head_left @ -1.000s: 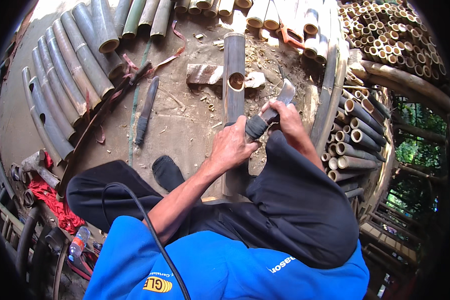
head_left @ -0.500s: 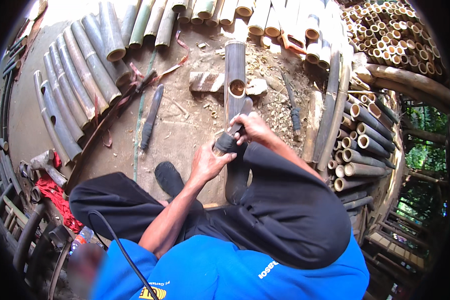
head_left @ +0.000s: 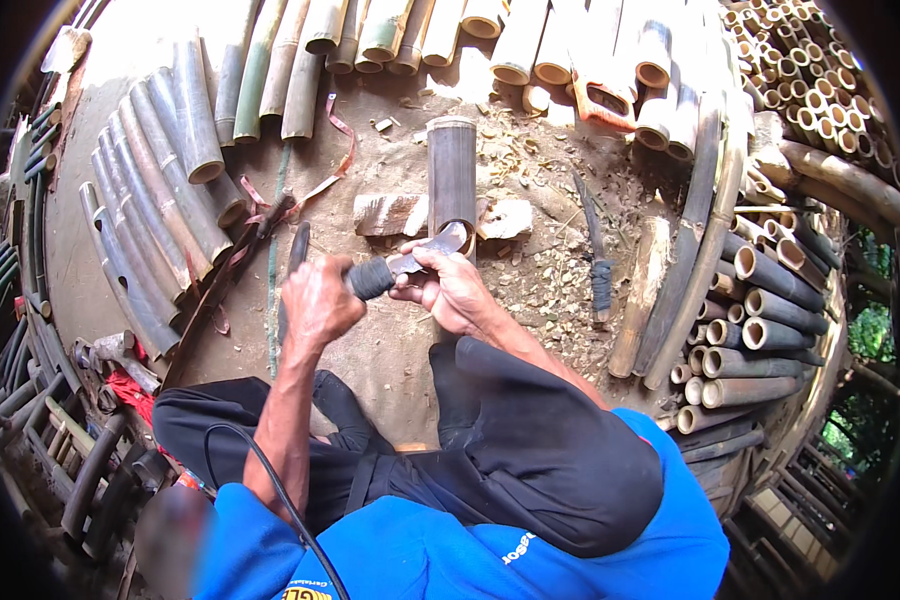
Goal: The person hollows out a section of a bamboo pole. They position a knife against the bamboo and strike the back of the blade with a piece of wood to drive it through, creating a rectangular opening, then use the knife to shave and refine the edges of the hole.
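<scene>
**Two hands, one knife, one hole in the bamboo**

Here we are, both hands working a single knife (head_left: 372, 279)! The left hand (head_left: 320, 298) is closed in a fist around the end of its dark-wrapped handle. The right hand (head_left: 448, 292), half curled, has the blade pinched between thumb and fingers. And that blade lies right over one bamboo tube (head_left: 452, 165), at the one hole visible in it; whether edge meets rim, I cannot tell. The tube points away from the person, crossing a pale wooden block (head_left: 390, 214) that shows on two sides.

Over to the right, one more knife (head_left: 601, 285) lies among chips (head_left: 550, 290), wrapped handle nearer the person. On the left, one long dark tool (head_left: 299, 245), part of it hidden by the left hand.

Now the surroundings! At least six bamboo poles (head_left: 170, 190) side by side on the left, one crumpled red cloth (head_left: 130, 395) below them. One red strip (head_left: 340, 140) curls near the middle, one orange handle (head_left: 605, 112) beyond. Far right, more than ten stacked tubes (head_left: 750, 390), and above, a heap of cut pieces (head_left: 820, 90) too many to count.
</scene>
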Demonstrator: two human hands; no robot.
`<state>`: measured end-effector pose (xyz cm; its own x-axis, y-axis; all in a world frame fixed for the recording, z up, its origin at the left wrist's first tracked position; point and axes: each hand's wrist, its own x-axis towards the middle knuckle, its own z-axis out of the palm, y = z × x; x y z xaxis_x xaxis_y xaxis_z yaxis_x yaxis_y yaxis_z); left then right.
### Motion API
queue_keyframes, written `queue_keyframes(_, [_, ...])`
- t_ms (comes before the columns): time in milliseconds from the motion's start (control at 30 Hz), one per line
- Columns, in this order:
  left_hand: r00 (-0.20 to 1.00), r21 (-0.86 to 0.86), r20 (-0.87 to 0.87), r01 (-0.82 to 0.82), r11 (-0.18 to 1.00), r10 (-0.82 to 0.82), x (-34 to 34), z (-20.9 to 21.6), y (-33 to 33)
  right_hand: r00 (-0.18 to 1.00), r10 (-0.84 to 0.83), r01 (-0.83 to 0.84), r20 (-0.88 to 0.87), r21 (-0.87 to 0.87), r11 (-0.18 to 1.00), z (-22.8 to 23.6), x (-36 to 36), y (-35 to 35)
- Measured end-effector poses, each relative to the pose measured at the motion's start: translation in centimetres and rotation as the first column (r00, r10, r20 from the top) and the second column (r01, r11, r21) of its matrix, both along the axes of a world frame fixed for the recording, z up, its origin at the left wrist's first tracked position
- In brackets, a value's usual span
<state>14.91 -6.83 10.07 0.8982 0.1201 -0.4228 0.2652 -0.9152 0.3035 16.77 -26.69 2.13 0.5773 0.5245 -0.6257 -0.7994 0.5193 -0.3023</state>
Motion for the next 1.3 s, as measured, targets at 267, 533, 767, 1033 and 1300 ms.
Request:
queue_keyframes(267, [0.882, 0.245, 0.297, 0.301, 0.922, -0.367, 3.1, 2.3, -2.5, 0.954, -0.211, 0.257, -0.215, 0.216, 0.942, -0.5, 0.0, 0.0])
queue_keyframes(533, [0.965, 0.026, -0.159, -0.208, 0.978, 0.209, -0.1, 4.0, -2.3, 0.997, -0.017, 0.007, -0.079, -0.121, 0.993, 1.7, 1.2, 1.2])
queue_keyframes(767, [0.835, 0.527, 0.098, 0.418, 0.740, -0.542, 4.5, 7.6, -10.0, 0.895, -0.269, 0.365, -0.355, 0.237, 0.901, 1.2, 0.6, -1.2])
queue_keyframes(1033, [0.809, -0.109, -0.323, 0.483, 0.869, -0.490, 7.4, 5.8, 1.2, 0.936, -0.159, 0.228, -0.314, 0.196, 0.954, 1.8, -1.5, 0.6])
queue_keyframes(1300, [0.834, -0.513, -0.479, -0.518, 0.684, 0.273, -6.3, -0.5, -11.9, 0.786, 0.597, -0.576, -0.160, -0.539, 0.615, 2.3, 2.9, -5.9])
